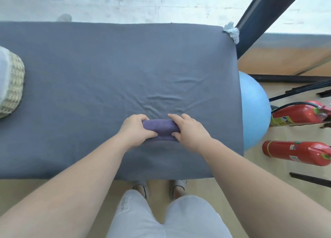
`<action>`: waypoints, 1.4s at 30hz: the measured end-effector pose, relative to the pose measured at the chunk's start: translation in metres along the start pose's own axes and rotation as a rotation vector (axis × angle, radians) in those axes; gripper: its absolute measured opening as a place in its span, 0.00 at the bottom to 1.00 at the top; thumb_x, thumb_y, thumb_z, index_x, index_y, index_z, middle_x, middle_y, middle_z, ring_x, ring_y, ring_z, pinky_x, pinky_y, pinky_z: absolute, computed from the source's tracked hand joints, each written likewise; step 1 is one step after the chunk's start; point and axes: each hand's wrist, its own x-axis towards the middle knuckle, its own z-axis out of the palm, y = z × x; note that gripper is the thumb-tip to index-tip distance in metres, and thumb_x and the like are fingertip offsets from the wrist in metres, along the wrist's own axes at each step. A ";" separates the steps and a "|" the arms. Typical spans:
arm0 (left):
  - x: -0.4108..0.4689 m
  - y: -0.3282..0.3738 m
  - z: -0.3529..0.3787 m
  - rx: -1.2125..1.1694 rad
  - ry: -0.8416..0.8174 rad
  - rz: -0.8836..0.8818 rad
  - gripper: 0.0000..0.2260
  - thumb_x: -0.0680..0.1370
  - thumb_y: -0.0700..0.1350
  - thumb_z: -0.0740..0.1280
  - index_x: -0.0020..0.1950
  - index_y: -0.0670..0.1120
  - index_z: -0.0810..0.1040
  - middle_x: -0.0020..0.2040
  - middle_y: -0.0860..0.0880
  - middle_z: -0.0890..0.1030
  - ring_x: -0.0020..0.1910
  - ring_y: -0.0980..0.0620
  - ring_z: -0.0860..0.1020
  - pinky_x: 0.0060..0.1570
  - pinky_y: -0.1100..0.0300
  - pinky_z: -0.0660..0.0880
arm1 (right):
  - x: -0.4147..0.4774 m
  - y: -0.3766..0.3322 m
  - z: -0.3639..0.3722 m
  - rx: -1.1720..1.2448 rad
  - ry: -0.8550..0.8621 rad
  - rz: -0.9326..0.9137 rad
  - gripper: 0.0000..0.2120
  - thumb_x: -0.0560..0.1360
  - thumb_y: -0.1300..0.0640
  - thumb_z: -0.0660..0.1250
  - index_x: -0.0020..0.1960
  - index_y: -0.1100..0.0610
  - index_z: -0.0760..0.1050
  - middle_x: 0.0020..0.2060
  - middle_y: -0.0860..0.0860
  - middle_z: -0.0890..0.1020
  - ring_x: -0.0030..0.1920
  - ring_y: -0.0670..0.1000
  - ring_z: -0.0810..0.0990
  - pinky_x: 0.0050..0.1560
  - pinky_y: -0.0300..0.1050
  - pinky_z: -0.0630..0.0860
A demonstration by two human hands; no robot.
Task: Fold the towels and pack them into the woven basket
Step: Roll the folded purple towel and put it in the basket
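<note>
Purple towel (161,129) folded small on desk (107,67) | left hand (136,130), right hand (189,133): fingers grasping its ends | woven basket (13,83): transfer pending

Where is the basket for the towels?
In the head view, the woven basket sits on the grey-covered table at the far left edge, well apart from the purple towel gripped by the left hand and right hand.
</note>
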 end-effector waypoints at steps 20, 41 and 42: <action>-0.175 0.049 -0.081 -0.662 0.070 0.185 0.13 0.82 0.35 0.63 0.57 0.53 0.67 0.43 0.49 0.85 0.39 0.49 0.78 0.43 0.52 0.76 | -0.141 -0.079 -0.096 0.926 0.293 0.080 0.15 0.79 0.64 0.64 0.40 0.49 0.81 0.38 0.41 0.80 0.37 0.44 0.73 0.39 0.43 0.67; -0.126 -0.203 -0.353 -0.559 0.061 0.082 0.11 0.82 0.39 0.62 0.51 0.55 0.67 0.52 0.40 0.82 0.41 0.51 0.74 0.41 0.56 0.75 | 0.015 -0.410 0.012 1.020 0.217 0.242 0.09 0.70 0.58 0.72 0.47 0.46 0.83 0.34 0.52 0.79 0.37 0.51 0.73 0.47 0.51 0.73; -0.123 -0.207 -0.360 -0.563 0.059 0.075 0.10 0.82 0.38 0.62 0.52 0.54 0.67 0.52 0.40 0.83 0.41 0.51 0.74 0.42 0.56 0.74 | 0.020 -0.416 0.014 1.028 0.213 0.244 0.09 0.69 0.56 0.71 0.47 0.46 0.83 0.34 0.52 0.79 0.37 0.51 0.73 0.47 0.52 0.74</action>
